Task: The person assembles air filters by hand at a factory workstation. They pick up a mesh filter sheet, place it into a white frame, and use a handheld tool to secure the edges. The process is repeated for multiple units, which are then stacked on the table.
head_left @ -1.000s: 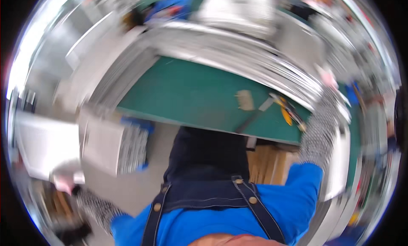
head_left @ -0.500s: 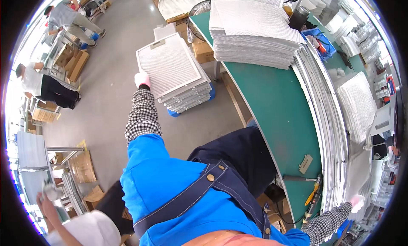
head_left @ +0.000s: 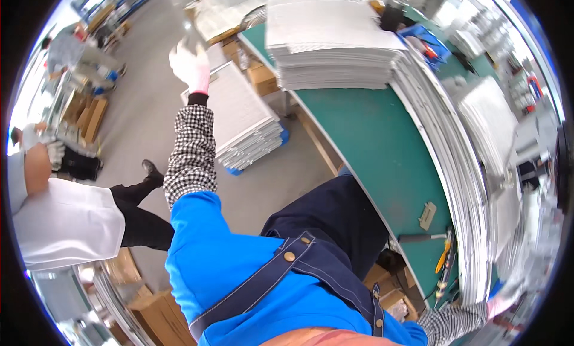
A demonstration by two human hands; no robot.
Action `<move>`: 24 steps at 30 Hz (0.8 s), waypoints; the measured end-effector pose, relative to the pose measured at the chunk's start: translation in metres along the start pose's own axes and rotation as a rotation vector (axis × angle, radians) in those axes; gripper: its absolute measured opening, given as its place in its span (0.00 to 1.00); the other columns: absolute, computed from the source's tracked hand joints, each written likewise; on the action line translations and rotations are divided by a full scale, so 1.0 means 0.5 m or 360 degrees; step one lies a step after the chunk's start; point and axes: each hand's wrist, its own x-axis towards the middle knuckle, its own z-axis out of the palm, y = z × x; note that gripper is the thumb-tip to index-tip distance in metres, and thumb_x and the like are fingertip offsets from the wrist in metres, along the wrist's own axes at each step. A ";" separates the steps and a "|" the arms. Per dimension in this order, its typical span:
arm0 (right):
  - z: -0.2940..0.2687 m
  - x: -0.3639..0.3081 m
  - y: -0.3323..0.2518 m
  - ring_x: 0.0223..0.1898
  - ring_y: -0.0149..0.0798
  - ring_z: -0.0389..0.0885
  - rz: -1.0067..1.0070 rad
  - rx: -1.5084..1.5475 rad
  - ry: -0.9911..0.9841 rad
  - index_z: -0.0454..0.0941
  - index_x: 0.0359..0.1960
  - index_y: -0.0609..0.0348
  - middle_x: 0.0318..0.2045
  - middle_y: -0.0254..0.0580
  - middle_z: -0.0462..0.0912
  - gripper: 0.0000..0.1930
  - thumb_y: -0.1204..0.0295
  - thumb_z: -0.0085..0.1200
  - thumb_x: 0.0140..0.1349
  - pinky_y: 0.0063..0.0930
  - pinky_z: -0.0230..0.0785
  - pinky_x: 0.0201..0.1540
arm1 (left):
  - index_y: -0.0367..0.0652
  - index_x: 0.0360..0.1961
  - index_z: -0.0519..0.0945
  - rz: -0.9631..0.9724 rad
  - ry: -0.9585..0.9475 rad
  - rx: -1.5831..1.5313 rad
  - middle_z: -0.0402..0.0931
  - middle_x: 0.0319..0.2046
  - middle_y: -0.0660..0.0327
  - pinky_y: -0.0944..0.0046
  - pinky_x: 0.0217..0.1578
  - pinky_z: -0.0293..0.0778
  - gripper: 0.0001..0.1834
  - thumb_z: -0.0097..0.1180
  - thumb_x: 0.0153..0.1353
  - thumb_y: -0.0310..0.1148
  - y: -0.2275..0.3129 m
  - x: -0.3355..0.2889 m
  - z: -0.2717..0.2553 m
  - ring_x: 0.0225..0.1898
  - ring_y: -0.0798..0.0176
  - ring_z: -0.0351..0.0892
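My left hand (head_left: 190,65), in a white and pink glove, is raised near the far left corner of a stack of framed mesh panels (head_left: 236,110). Its fingers are apart, and nothing shows in them. The stack stands low on a blue base, left of the green workbench (head_left: 365,127). At the lower right, my right hand (head_left: 505,303) reaches past the near end of long pale metal strips (head_left: 457,196). Motion blur smears its fingers, so I cannot make out whether it holds anything.
A tall pile of white mesh sheets (head_left: 335,53) covers the bench's far end. A yellow-handled tool (head_left: 443,256) and a small grey-green part (head_left: 427,215) lie nearer. A blue bin (head_left: 433,44) sits far right. Close on my left a person in white (head_left: 66,220) walks past cardboard boxes (head_left: 158,316).
My left hand has left the panel stack's left edge and risen forward. The nearby person has moved up along my left side. My right hand has shifted slightly lower and right.
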 end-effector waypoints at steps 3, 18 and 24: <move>-0.128 -0.053 0.025 0.70 0.42 0.60 0.0307 0.0399 0.0206 0.64 0.70 0.54 0.68 0.41 0.65 0.24 0.64 0.36 0.75 0.52 0.31 0.79 | 0.50 0.50 0.83 0.0710 -0.0190 -0.0487 0.81 0.49 0.55 0.48 0.55 0.73 0.20 0.66 0.55 0.38 0.297 0.119 -0.021 0.55 0.48 0.77; -0.054 -0.340 -0.013 0.67 0.46 0.68 -0.1024 -0.4181 -0.0530 0.62 0.71 0.62 0.68 0.48 0.68 0.29 0.57 0.45 0.76 0.46 0.56 0.72 | 0.41 0.57 0.80 0.1057 -0.1498 -0.0841 0.81 0.50 0.44 0.53 0.58 0.74 0.41 0.62 0.56 0.66 0.862 -0.030 0.204 0.55 0.49 0.81; -0.144 -0.378 0.161 0.70 0.49 0.65 -0.0675 -0.3570 -0.0109 0.57 0.73 0.60 0.69 0.54 0.66 0.35 0.53 0.49 0.72 0.51 0.53 0.74 | 0.37 0.65 0.71 0.0399 -0.1763 -0.2335 0.76 0.59 0.49 0.56 0.61 0.72 0.38 0.59 0.66 0.56 0.775 0.192 -0.096 0.59 0.52 0.76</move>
